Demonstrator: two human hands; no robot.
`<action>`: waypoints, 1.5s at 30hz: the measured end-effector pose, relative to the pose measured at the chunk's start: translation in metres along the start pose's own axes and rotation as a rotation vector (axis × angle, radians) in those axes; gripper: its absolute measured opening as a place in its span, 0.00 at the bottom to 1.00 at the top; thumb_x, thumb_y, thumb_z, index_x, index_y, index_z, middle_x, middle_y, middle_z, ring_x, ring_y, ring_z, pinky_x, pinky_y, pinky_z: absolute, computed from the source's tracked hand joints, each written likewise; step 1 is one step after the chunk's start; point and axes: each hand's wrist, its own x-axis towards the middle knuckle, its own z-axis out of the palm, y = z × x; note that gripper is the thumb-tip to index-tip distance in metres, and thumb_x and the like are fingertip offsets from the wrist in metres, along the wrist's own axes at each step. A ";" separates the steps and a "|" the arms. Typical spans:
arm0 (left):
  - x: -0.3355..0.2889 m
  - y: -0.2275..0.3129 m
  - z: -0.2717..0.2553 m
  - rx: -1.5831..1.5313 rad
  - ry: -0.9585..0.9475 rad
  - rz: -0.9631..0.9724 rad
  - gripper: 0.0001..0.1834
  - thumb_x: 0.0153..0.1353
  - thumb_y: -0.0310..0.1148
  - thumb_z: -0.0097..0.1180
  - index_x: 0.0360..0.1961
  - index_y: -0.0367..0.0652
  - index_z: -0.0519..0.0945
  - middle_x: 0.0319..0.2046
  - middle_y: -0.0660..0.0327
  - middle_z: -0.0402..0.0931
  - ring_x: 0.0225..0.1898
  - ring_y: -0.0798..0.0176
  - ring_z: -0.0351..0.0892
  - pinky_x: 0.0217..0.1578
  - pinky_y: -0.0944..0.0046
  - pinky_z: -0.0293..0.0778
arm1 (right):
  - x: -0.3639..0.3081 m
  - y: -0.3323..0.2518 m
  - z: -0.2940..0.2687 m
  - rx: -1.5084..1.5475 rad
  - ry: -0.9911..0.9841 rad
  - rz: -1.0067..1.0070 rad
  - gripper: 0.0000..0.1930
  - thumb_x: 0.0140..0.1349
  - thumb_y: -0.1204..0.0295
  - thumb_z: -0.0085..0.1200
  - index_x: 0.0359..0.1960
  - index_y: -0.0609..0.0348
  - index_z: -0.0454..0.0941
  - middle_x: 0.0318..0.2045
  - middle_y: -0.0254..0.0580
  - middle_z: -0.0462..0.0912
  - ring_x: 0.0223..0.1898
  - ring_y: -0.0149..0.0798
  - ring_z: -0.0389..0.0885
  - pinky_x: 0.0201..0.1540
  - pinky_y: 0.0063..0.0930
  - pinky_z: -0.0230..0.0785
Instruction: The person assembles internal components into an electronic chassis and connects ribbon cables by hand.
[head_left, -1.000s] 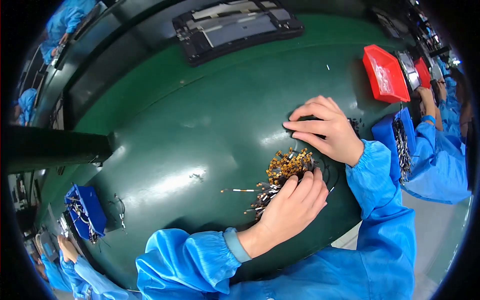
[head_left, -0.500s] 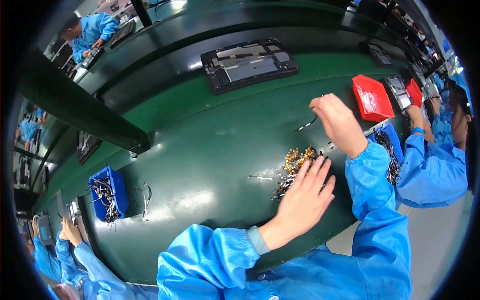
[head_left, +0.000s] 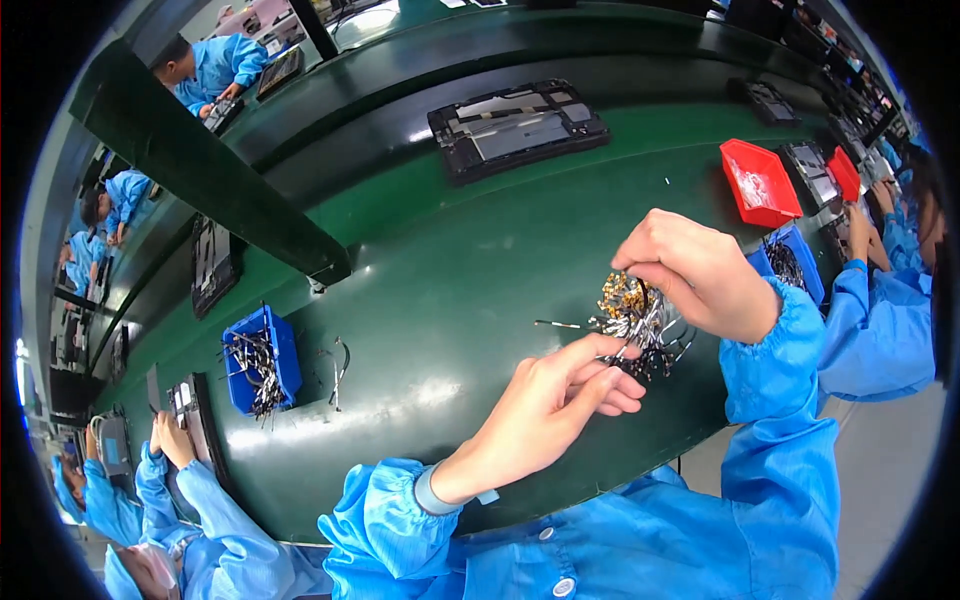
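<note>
The left hand point(head_left: 545, 410) reaches in from a blue sleeve, its fingers point(head_left: 600, 352) pinched together on the near edge of a tangled bunch of small flat cables with gold-coloured and black ends point(head_left: 635, 325). The right hand point(head_left: 700, 270) is curled over the far side of the same bunch, fingers bent down onto it; whether they actually grip any cable cannot be told, since the hand hides its own fingertips. The bunch sits between the two hands, just above or on the dark green tabletop point(head_left: 450, 250); which of the two cannot be told. One thin loose strip point(head_left: 556, 324) sticks out to the left of the bunch.

Farther out on the tabletop lies a black rectangular frame with a grey panel inside point(head_left: 518, 125). A red plastic tray point(head_left: 757, 183) stands to the right, and just below it a blue plastic bin of dark parts point(head_left: 792, 262), beside a co-worker's blue-sleeved arm point(head_left: 880, 330). Well to the left stands another blue bin holding dark cables point(head_left: 260, 360), near a second co-worker's hands point(head_left: 170, 440)
</note>
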 end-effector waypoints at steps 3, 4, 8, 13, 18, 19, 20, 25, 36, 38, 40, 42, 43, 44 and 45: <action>-0.006 0.005 -0.001 -0.082 0.034 -0.015 0.19 0.71 0.25 0.39 0.61 0.32 0.63 0.40 0.47 0.80 0.43 0.58 0.82 0.47 0.63 0.78 | -0.004 -0.019 0.014 -0.394 0.413 0.033 0.21 0.51 0.82 0.59 0.50 0.60 0.78 0.35 0.42 0.78 0.38 0.47 0.76 0.41 0.33 0.71; -0.008 0.003 -0.003 -0.115 0.077 -0.007 0.19 0.71 0.24 0.39 0.61 0.32 0.63 0.39 0.47 0.80 0.43 0.58 0.82 0.47 0.62 0.79 | -0.011 -0.028 0.020 -0.394 0.409 0.027 0.21 0.51 0.82 0.59 0.50 0.60 0.78 0.35 0.42 0.78 0.38 0.47 0.76 0.41 0.33 0.71; -0.009 -0.002 0.003 -0.018 0.091 0.118 0.20 0.70 0.24 0.40 0.62 0.34 0.62 0.38 0.47 0.81 0.42 0.57 0.83 0.46 0.61 0.79 | -0.037 -0.051 0.040 -0.067 0.385 0.142 0.19 0.44 0.79 0.68 0.42 0.58 0.84 0.35 0.41 0.81 0.36 0.42 0.78 0.39 0.32 0.72; -0.007 0.001 0.008 0.192 0.124 0.181 0.20 0.70 0.24 0.41 0.62 0.35 0.63 0.38 0.48 0.82 0.42 0.55 0.83 0.45 0.61 0.80 | -0.040 -0.044 0.044 0.021 0.469 0.215 0.13 0.47 0.82 0.65 0.36 0.61 0.85 0.33 0.40 0.81 0.36 0.40 0.79 0.36 0.28 0.72; -0.002 0.004 0.017 0.199 0.140 0.186 0.19 0.68 0.24 0.42 0.60 0.37 0.67 0.34 0.49 0.82 0.39 0.54 0.85 0.43 0.60 0.80 | -0.048 -0.044 0.042 0.062 0.546 0.288 0.12 0.47 0.83 0.64 0.36 0.62 0.84 0.33 0.42 0.81 0.35 0.41 0.80 0.36 0.29 0.73; -0.002 0.006 0.017 0.156 0.132 0.164 0.18 0.68 0.24 0.42 0.59 0.36 0.68 0.34 0.49 0.82 0.39 0.54 0.85 0.43 0.60 0.80 | -0.049 -0.043 0.043 0.097 0.618 0.346 0.12 0.47 0.83 0.64 0.36 0.62 0.84 0.33 0.42 0.81 0.35 0.41 0.80 0.36 0.29 0.73; -0.001 0.003 0.017 0.157 0.134 0.163 0.18 0.68 0.24 0.42 0.59 0.36 0.68 0.34 0.49 0.82 0.39 0.54 0.85 0.43 0.60 0.80 | -0.049 -0.047 0.042 0.100 0.618 0.345 0.12 0.47 0.83 0.64 0.36 0.62 0.84 0.33 0.42 0.81 0.35 0.41 0.80 0.36 0.29 0.73; 0.001 -0.004 0.016 0.145 0.192 0.233 0.10 0.68 0.25 0.46 0.48 0.34 0.73 0.34 0.50 0.83 0.38 0.53 0.85 0.38 0.61 0.80 | -0.046 -0.052 0.048 -0.113 0.531 0.121 0.13 0.45 0.83 0.65 0.36 0.61 0.84 0.34 0.44 0.83 0.35 0.43 0.82 0.37 0.31 0.76; 0.030 0.012 0.005 0.757 0.215 0.520 0.09 0.64 0.23 0.48 0.41 0.32 0.78 0.32 0.49 0.81 0.36 0.52 0.84 0.37 0.62 0.79 | -0.042 -0.022 0.016 -0.173 0.583 0.340 0.04 0.52 0.82 0.58 0.30 0.65 0.80 0.29 0.44 0.83 0.32 0.40 0.83 0.35 0.27 0.74; 0.053 0.019 -0.024 0.750 0.318 0.395 0.11 0.66 0.24 0.45 0.41 0.30 0.78 0.34 0.51 0.83 0.37 0.59 0.84 0.39 0.63 0.79 | -0.043 0.030 -0.026 -0.125 0.763 0.566 0.04 0.55 0.79 0.55 0.32 0.65 0.80 0.26 0.45 0.82 0.29 0.39 0.84 0.33 0.27 0.74; 0.073 0.017 -0.068 0.584 0.461 0.276 0.14 0.70 0.27 0.42 0.42 0.29 0.79 0.37 0.52 0.82 0.40 0.61 0.84 0.41 0.65 0.80 | -0.072 0.112 -0.081 -0.475 0.831 0.704 0.05 0.54 0.75 0.57 0.30 0.65 0.80 0.25 0.51 0.83 0.28 0.40 0.85 0.34 0.25 0.75; 0.079 0.004 -0.120 0.195 0.660 0.241 0.14 0.69 0.31 0.46 0.41 0.31 0.80 0.39 0.53 0.82 0.39 0.63 0.84 0.37 0.66 0.81 | -0.093 0.174 -0.109 -0.681 0.714 0.864 0.05 0.48 0.77 0.56 0.27 0.62 0.82 0.27 0.55 0.83 0.31 0.52 0.84 0.39 0.36 0.76; 0.082 0.001 -0.138 0.068 0.705 0.223 0.15 0.69 0.32 0.46 0.40 0.32 0.81 0.42 0.56 0.82 0.45 0.60 0.82 0.43 0.65 0.78 | -0.117 0.216 -0.118 -0.796 0.647 0.829 0.06 0.48 0.79 0.54 0.27 0.62 0.83 0.28 0.58 0.82 0.35 0.57 0.83 0.41 0.42 0.76; 0.095 -0.010 -0.155 0.069 0.705 0.246 0.15 0.69 0.32 0.46 0.40 0.32 0.81 0.42 0.56 0.82 0.45 0.60 0.82 0.43 0.65 0.78 | -0.142 0.251 -0.133 -0.841 0.531 0.868 0.05 0.49 0.79 0.53 0.24 0.64 0.82 0.28 0.62 0.81 0.37 0.59 0.82 0.41 0.46 0.75; 0.100 -0.022 -0.176 0.157 0.868 0.277 0.14 0.69 0.33 0.47 0.38 0.35 0.82 0.42 0.56 0.82 0.50 0.56 0.79 0.48 0.62 0.75 | -0.136 0.266 -0.132 -0.896 0.430 0.971 0.04 0.51 0.80 0.53 0.23 0.66 0.81 0.30 0.63 0.81 0.37 0.60 0.82 0.40 0.51 0.74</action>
